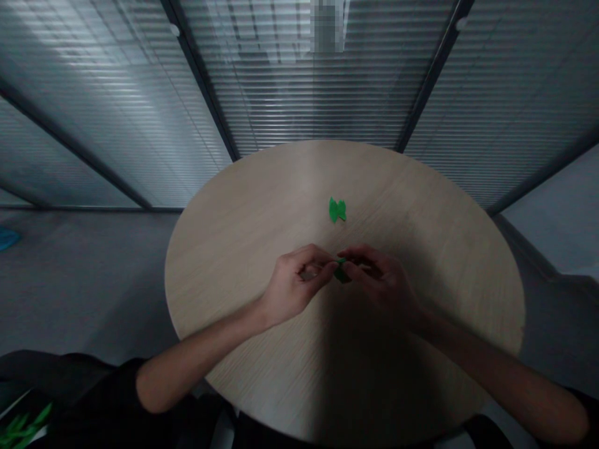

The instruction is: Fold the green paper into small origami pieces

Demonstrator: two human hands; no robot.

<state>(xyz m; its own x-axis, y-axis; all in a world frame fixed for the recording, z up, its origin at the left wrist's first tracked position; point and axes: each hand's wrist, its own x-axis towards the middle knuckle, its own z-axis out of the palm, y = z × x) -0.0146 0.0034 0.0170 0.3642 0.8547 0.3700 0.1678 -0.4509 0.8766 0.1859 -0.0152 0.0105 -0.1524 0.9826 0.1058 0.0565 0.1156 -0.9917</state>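
Between my two hands, above the middle of the round wooden table, is a small dark green piece. My left hand pinches its left side between thumb and fingers. The fingertips of my right hand close on its right side, and they partly cover it. Its exact shape is hidden by the fingers. A brighter green piece, pointed and shaped like a bow or paired leaves, lies on the tabletop just beyond my hands.
Glass panels with blinds and dark frames stand behind the table's far edge. Green leaves show at the bottom left. A blue object lies on the floor at the far left.
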